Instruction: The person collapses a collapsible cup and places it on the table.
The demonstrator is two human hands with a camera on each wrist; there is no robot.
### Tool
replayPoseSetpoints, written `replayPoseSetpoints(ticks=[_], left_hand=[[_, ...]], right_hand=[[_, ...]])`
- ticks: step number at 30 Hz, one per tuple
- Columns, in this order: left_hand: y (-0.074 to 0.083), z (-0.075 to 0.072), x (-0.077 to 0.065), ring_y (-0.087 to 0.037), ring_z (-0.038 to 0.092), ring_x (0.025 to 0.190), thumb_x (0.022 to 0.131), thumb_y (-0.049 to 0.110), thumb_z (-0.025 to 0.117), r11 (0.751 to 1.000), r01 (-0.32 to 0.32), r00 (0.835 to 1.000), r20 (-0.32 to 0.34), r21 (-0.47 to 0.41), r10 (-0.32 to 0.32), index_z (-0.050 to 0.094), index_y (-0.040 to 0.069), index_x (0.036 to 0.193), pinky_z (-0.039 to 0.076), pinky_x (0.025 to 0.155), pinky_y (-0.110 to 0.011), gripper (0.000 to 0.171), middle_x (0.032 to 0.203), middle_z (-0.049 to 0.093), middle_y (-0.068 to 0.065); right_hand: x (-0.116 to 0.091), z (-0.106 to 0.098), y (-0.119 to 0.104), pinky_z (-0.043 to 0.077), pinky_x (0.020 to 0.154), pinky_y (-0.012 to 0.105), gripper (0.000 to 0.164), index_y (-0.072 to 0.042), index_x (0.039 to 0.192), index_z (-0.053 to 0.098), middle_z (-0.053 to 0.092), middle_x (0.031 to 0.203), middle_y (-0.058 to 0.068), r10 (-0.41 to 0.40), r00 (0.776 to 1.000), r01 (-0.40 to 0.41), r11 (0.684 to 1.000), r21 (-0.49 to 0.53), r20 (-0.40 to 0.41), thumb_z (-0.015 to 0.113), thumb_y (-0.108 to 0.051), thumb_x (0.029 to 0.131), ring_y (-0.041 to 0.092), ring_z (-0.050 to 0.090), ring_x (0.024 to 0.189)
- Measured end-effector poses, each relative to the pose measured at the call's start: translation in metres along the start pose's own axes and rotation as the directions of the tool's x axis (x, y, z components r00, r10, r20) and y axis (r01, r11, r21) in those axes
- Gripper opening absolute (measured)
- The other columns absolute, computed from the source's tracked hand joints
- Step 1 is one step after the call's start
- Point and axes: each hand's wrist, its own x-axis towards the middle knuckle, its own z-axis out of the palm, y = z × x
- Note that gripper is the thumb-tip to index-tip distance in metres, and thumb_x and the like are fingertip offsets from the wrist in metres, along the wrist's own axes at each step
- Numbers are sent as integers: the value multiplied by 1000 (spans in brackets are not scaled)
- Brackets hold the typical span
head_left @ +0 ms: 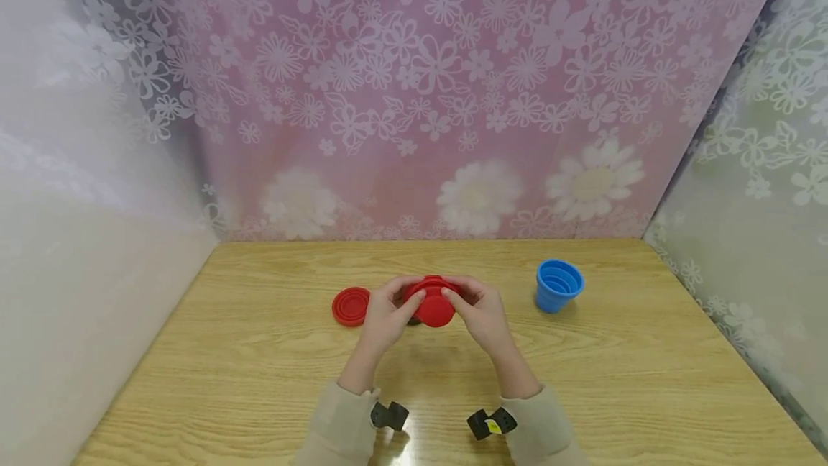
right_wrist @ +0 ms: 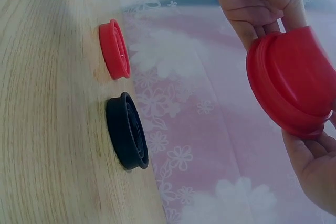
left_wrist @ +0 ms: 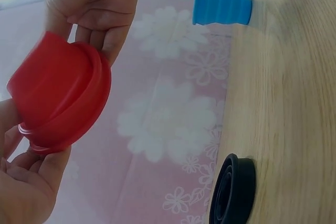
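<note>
Both hands grip a red collapsible cup above the table, one on each side, its base tipped toward me and its walls partly folded. My left hand has its thumb on the near side and its fingers behind the rim. The right hand mirrors it on the other side. In the left wrist view the cup bulges out from its rim between the two hands. The right wrist view shows the same red cup held clear of the table.
A flattened red collapsible cup lies left of the hands. A flattened black one sits beside it, mostly hidden by the hands in the head view. An expanded blue cup stands at the right. Patterned curtains surround the wooden table.
</note>
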Motion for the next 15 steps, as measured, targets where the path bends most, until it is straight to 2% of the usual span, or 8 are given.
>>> replayPoseSetpoints(ticks=[3, 8, 11, 15], left_hand=[[-1, 2, 0, -23, 59, 78, 82, -1, 59, 1000, -25, 999, -23, 17, 26, 60, -8, 102, 49, 64, -20, 21, 92, 61, -18], [0, 5, 0, -24, 60, 79, 83, -1, 58, 996, -64, 996, -60, 58, 67, 60, -8, 101, 50, 64, -22, 20, 92, 62, -19], [1, 5, -1, -25, 60, 78, 83, -1, 58, 994, -72, 994, -82, 77, 78, 60, -8, 100, 50, 64, -23, 19, 91, 62, -19], [3, 6, -1, -23, 59, 75, 83, 0, 59, 994, -65, 990, -117, 84, 75, 61, -7, 99, 49, 62, -22, 18, 89, 63, -17]], right_hand=[[-2, 3, -9, 47, 58, 17, 20, 15, 99, 59, 60, 89, 26, -7, 999, 6, 1000, -17, -38, 58, 8, 81, 7, 55, 68], [-2, 5, -8, 49, 59, 20, 18, 14, 97, 60, 60, 88, 25, -19, 997, 17, 1000, -19, -69, 58, 7, 81, 7, 57, 70], [0, 3, -1, 50, 61, 22, 19, 12, 99, 60, 61, 90, 23, -14, 999, 14, 1000, 3, -48, 58, 3, 83, 8, 57, 73], [1, -3, 12, 51, 67, 25, 24, 10, 107, 57, 59, 98, 23, 21, 999, -22, 998, 63, 26, 54, -2, 87, 11, 58, 80]])
